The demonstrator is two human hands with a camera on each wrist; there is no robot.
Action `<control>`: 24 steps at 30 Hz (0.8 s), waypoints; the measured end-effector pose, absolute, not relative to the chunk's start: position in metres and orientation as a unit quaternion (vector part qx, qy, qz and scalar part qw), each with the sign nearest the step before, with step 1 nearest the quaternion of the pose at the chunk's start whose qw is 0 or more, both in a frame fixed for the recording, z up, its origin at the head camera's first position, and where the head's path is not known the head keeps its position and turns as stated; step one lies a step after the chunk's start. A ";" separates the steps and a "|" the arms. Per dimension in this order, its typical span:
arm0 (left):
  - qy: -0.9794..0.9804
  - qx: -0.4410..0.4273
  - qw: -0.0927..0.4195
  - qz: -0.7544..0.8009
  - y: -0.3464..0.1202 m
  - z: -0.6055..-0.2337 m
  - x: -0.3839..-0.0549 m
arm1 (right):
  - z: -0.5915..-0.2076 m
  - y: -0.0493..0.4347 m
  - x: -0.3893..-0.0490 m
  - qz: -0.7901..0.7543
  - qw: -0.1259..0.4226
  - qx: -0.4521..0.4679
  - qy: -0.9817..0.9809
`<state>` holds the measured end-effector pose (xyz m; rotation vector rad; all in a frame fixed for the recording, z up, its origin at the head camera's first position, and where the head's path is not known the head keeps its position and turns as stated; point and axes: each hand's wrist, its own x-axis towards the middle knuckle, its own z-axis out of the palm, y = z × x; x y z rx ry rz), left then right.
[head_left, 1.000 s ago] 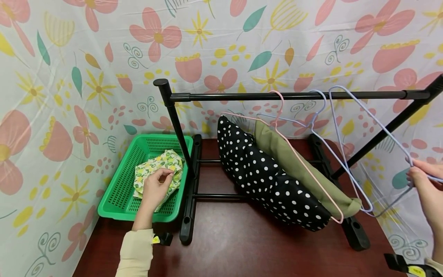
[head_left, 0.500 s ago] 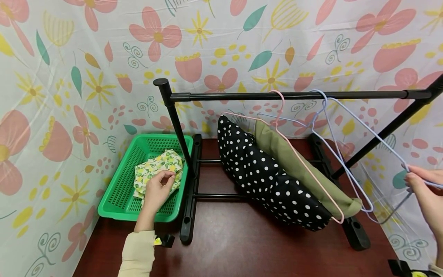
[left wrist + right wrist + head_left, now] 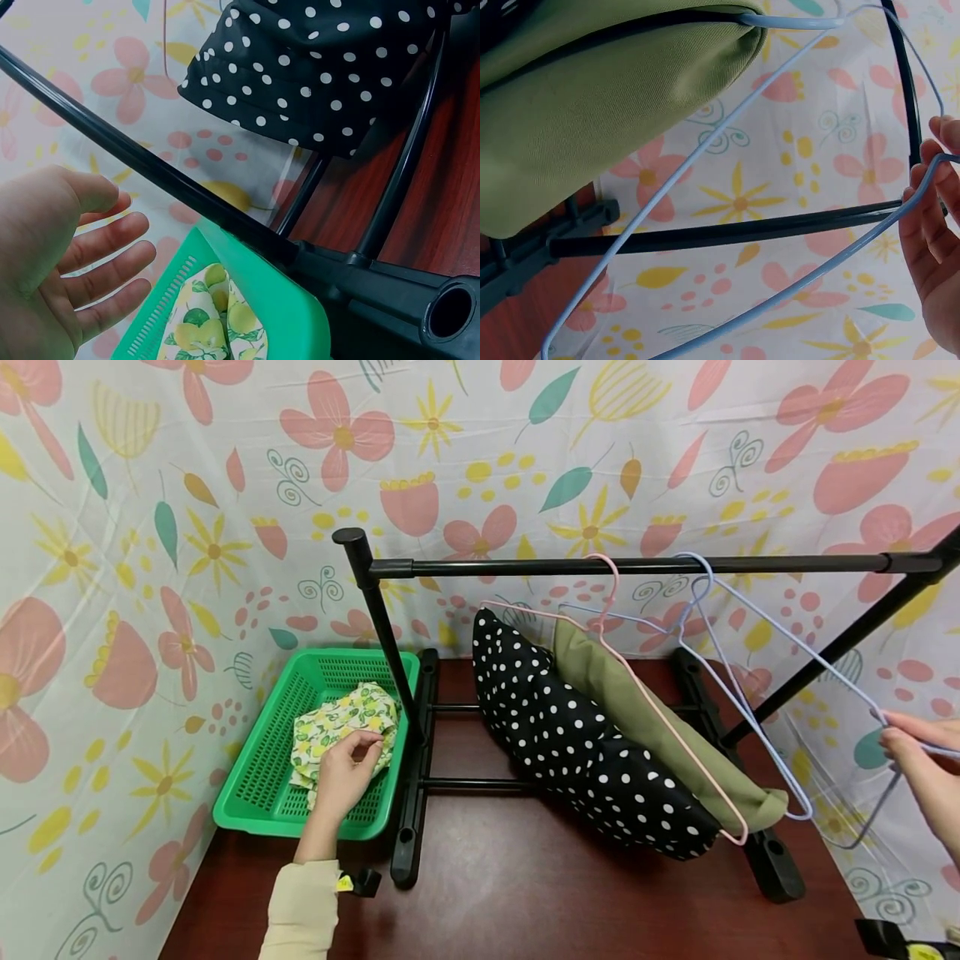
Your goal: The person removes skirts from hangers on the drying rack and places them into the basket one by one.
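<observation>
My left hand [image 3: 347,772] hovers over a lemon-print cloth [image 3: 330,731] lying bunched in a green basket [image 3: 255,785]. Its fingers are loosely bent and hold nothing in the left wrist view. At the far right, my right hand [image 3: 926,768] pinches a light-blue clothes hanger [image 3: 810,277] near its neck. That hanger's far end overlaps the hook of a second blue hanger [image 3: 697,560] on the rail; whether they touch I cannot tell. An olive cloth item [image 3: 660,718] hangs on the second one. A black polka-dot item [image 3: 577,735] hangs from a pink hanger [image 3: 613,585].
A black clothes rack [image 3: 487,568] stands on the dark red-brown table [image 3: 480,877], its left foot [image 3: 407,843] close beside the basket. Behind and at both sides hangs a white floral curtain [image 3: 247,460].
The held hanger's far end has swung left toward the hook of the second blue hanger. My left hand has shifted slightly right over the cloth. The hung items have stayed put.
</observation>
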<state>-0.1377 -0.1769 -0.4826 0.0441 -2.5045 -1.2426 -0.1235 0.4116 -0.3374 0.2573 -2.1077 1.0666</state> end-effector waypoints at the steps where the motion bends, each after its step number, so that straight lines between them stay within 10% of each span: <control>1: -0.883 0.016 0.171 -0.437 -0.177 -0.483 -0.138 | -0.337 0.411 -0.124 0.420 0.371 0.100 -0.822; 24: -0.880 0.021 0.154 -0.449 -0.170 -0.491 -0.138 | -0.308 0.397 -0.146 0.388 0.364 0.150 -0.833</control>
